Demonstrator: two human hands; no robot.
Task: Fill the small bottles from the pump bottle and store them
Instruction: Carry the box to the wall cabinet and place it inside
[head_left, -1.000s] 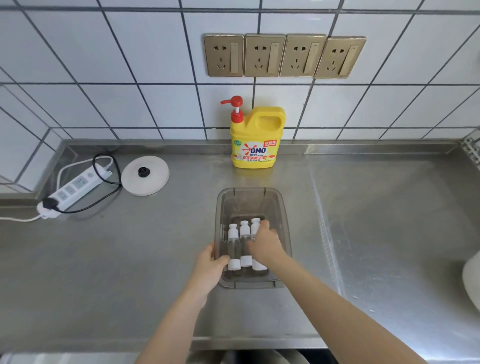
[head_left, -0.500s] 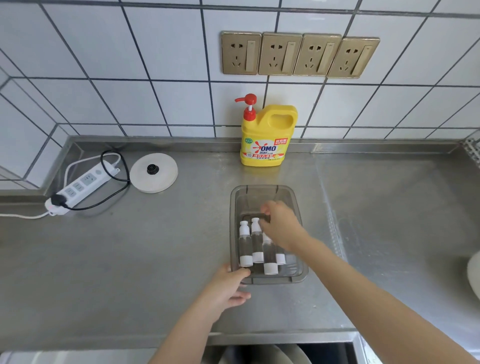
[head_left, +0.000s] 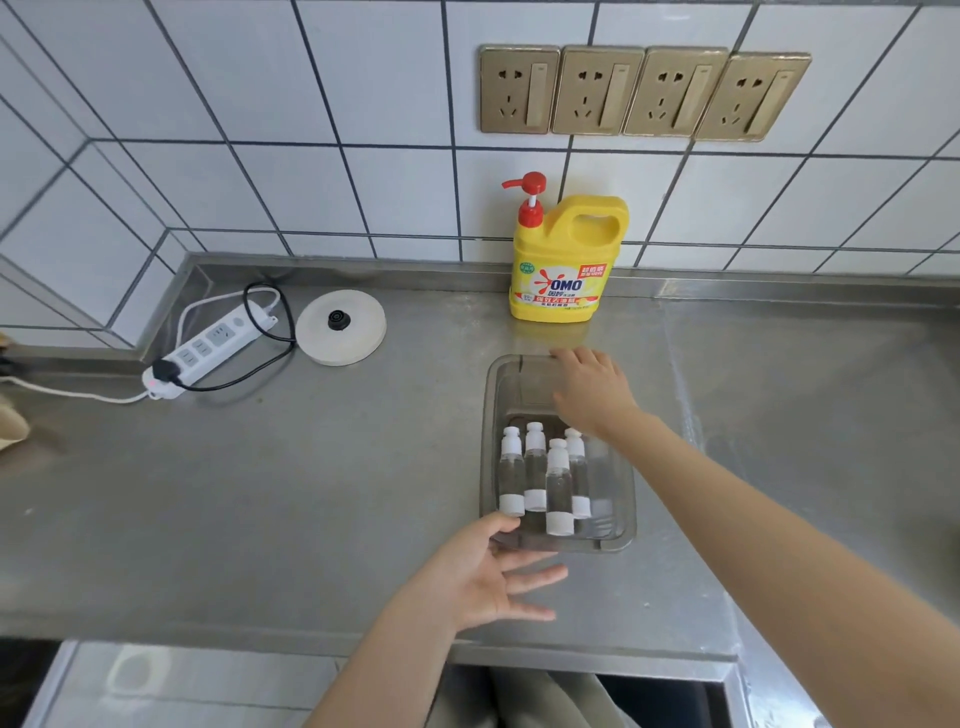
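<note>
Steel counter (head_left: 260, 493): left hand (head_left: 483, 577) flat-fingered at clear tray (head_left: 626, 493) near rim, right hand (head_left: 592, 389) relaxed over far rim; small bottles (head_left: 545, 478) light, likely slippery — pinch mid-body.

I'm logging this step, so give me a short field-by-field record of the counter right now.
small bottles: four, lying in the clear bin
pump bottle: upright by the wall, untouched
left hand: fingers spread at the bin's near corner
right hand: open over the bin's far end
also there: power strip, round white base
</note>
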